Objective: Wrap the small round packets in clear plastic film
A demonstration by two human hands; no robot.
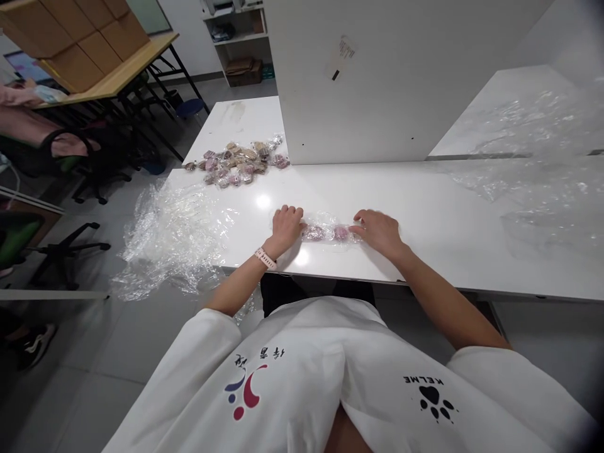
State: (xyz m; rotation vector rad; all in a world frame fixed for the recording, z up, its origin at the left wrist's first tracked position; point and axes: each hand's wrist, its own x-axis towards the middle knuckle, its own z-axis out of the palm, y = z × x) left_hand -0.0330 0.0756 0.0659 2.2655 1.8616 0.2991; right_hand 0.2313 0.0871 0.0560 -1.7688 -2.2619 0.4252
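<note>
A clear plastic wrap (pixel 325 218) lies flat on the white table between my two hands, with two small pinkish-purple pieces, one on the left (pixel 313 233) and one on the right (pixel 340 233), showing through it. At its left end my left hand (pixel 285 228) is closed on the plastic, thumb toward the left piece; a pale pink watch band circles that wrist. Over the right end, my right hand (pixel 381 234) has its index finger and thumb apart, the thumb touching the plastic beside the right piece. Its other fingers are partly hidden.
Several small wrapped pieces (pixel 238 163), pink and brown, are heaped at the table's far left. Crumpled clear plastic (pixel 174 236) hangs over the left edge; more plastic sheeting (pixel 542 182) covers the right. A white upright panel (pixel 377 82) stands behind. Another person's sleeve (pixel 23 126) shows far left.
</note>
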